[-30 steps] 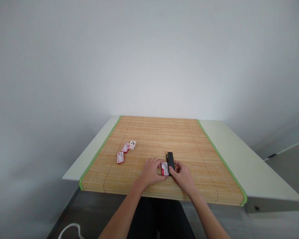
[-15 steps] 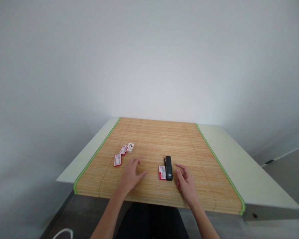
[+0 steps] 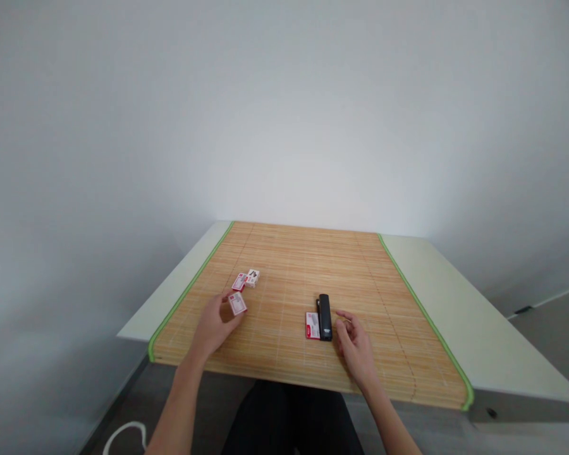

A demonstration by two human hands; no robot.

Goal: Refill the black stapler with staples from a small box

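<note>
My left hand (image 3: 214,325) is at the left of the bamboo mat (image 3: 313,265), fingers closed on a small red and white box (image 3: 238,304) tilted up off the mat. Two more small boxes (image 3: 246,279) lie just beyond it. My right hand (image 3: 354,340) rests on the mat with fingers loosely apart, holding nothing, just right of a black stapler (image 3: 325,309). A red and white box (image 3: 312,325) lies flat against the stapler's left side.
The mat has green edging and covers the middle of a pale table (image 3: 459,309) set against a white wall. A white cable (image 3: 123,436) lies on the floor at lower left. My dark-clothed lap shows below the table's near edge.
My left hand moved left from the stapler to the boxes and picked one up. My right hand let go of the stapler and drew back slightly to the right.
</note>
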